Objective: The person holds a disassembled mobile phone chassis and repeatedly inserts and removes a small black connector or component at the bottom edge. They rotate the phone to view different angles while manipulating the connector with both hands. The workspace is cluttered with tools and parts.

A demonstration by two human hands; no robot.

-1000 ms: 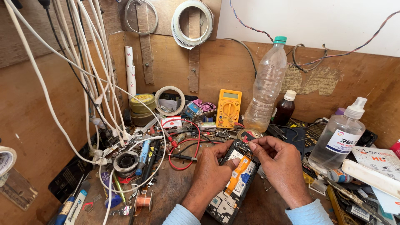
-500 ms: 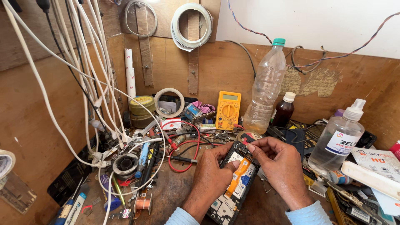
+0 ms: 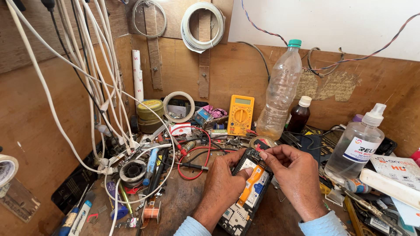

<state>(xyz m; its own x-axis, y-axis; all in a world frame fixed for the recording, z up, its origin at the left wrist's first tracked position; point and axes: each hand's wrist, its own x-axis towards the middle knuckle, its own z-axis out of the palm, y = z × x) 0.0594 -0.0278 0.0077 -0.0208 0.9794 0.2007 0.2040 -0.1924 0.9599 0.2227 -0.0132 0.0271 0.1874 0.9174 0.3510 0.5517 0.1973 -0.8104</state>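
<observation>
The wooden workbench (image 3: 188,201) is crowded. A bundle of white cables (image 3: 94,87) hangs down the left wall and spreads over the bench surface. Red and black probe leads (image 3: 197,161) loop across the bench just left of the hands. A yellow digital multimeter (image 3: 240,115) leans against the back panel, with a roll of white tape (image 3: 179,106) and a round yellow-lidded tin (image 3: 150,115) to its left. Small tools, screwdrivers and a copper wire spool (image 3: 151,213) lie at front left.

Containers: a tall clear plastic bottle with a green cap (image 3: 280,94) stands behind the hands; it appears nearly empty. A small dark brown bottle with a white cap (image 3: 299,114) stands just beside it on the right. A clear squat bottle with a white pump nozzle (image 3: 357,145) stands at far right and holds clear liquid.

An opened mobile phone with exposed circuit board and orange battery strip (image 3: 249,190) lies on the bench at centre front, tilted, between both hands. The left hand (image 3: 223,188) grips the phone's left edge, thumb pressed on the board face. The right hand (image 3: 293,172) has thumb and forefinger pinched narrowly at the phone's upper end; whether a small part is held between them cannot be told.
</observation>
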